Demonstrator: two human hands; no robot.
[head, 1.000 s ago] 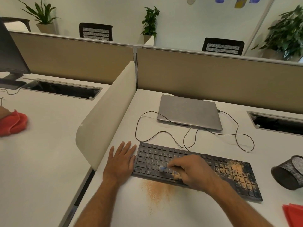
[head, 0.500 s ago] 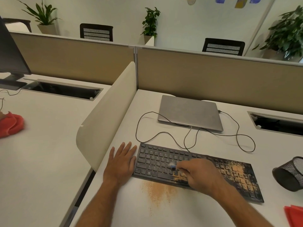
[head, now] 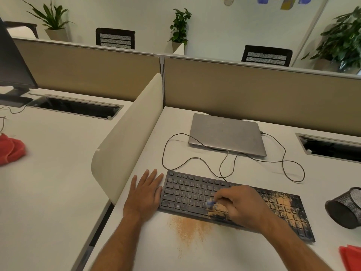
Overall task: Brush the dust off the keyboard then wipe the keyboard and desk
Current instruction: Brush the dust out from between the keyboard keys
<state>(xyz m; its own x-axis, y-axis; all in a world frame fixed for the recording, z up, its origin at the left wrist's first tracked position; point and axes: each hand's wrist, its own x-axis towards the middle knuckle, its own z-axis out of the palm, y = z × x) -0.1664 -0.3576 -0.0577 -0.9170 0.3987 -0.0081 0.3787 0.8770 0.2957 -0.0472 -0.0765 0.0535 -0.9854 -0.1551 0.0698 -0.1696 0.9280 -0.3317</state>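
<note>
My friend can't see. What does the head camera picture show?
A person's right hand brushes orange dust off a black keyboard with a small blue brush, while the left hand lies flat beside it. More dust sits on the white desk in front; a closed laptop lies behind.

My keyboard (head: 230,200) lies on the desk (head: 224,257) in front of me, with my left hand (head: 145,194) flat on the desk against its left end and my right hand (head: 244,207) over its middle, pinching a small brush (head: 210,203) on the keys. Dust (head: 188,228) lies on the desk just before the keyboard and across its right half. Behind it sits a closed laptop (head: 226,133) with a cable (head: 195,159) looping between them, a tipped mesh cup (head: 344,208) lies to the right, a cloth (head: 350,257) nearer me on that side, and a divider (head: 127,141) stands to my left.
</note>
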